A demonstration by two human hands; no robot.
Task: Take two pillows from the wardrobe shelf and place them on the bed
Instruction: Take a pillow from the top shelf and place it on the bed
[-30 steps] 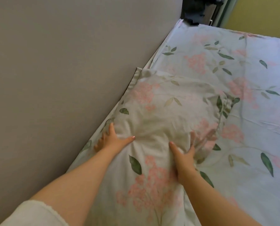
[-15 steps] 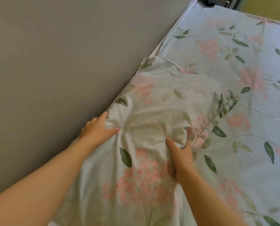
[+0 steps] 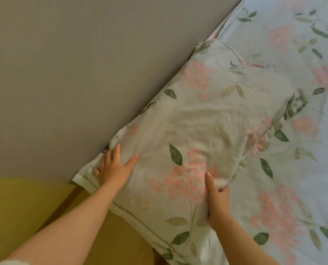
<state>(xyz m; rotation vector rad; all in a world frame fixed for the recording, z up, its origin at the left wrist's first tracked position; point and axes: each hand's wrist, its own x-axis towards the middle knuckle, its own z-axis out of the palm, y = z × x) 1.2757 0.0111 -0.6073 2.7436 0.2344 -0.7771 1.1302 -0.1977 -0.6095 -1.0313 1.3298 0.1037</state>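
Right now a floral pillow (image 3: 203, 142) lies on the bed (image 3: 297, 169), its long side pressed up against the grey headboard (image 3: 83, 73) that fills the upper left of the view. Its case carries pink blossom clusters and green leaves on a pale ground, the same print as the bed sheet beneath it, so the two blend where they meet. The cloth in the middle of the pillow is creased and slightly sunken.

The left hand (image 3: 113, 167) rests on the pillow's near corner by the headboard, palm down, fingers spread and the thumb pointing out across the fabric; its grip is loose and flat, closed on nothing. The right hand (image 3: 216, 196) is at the pillow's outer edge, fingers curled under the rim with the thumb lying on top, so this grip pinches a fold of the pillow's edge. Both forearms reach in from the bottom of the view, and a bit of white sleeve (image 3: 12, 262) shows at the lower left corner.

Below the headboard a yellow surface (image 3: 25, 207) and a brown strip (image 3: 121, 241) are visible beside the bed; I cannot tell what they are
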